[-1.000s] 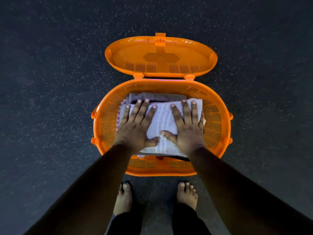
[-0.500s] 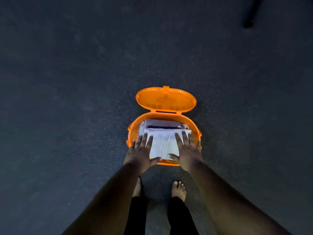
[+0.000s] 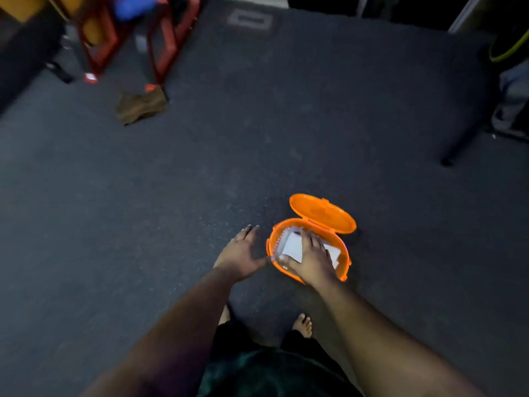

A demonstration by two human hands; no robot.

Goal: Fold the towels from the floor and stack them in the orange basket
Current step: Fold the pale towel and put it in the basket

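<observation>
The orange basket (image 3: 345, 263) stands on the dark floor with its lid (image 3: 323, 214) hinged open at the back. Folded white towels (image 3: 293, 247) lie stacked inside it. My right hand (image 3: 310, 257) is spread flat over the top towel, fingers straight. My left hand (image 3: 242, 253) hovers just left of the basket with fingers spread, holding nothing. A crumpled brown towel (image 3: 141, 106) lies on the floor far to the upper left.
A red-legged stool (image 3: 160, 47) stands at the back left beside the brown towel. A dark chair leg (image 3: 455, 150) reaches the floor at the right. My bare feet (image 3: 303, 325) are just behind the basket. Dark carpet (image 3: 257, 138) spreads between basket and stool.
The view has risen and turned left, showing the room. My left hand has come off the towel and out of the basket to its left; my right hand stays over the towel.
</observation>
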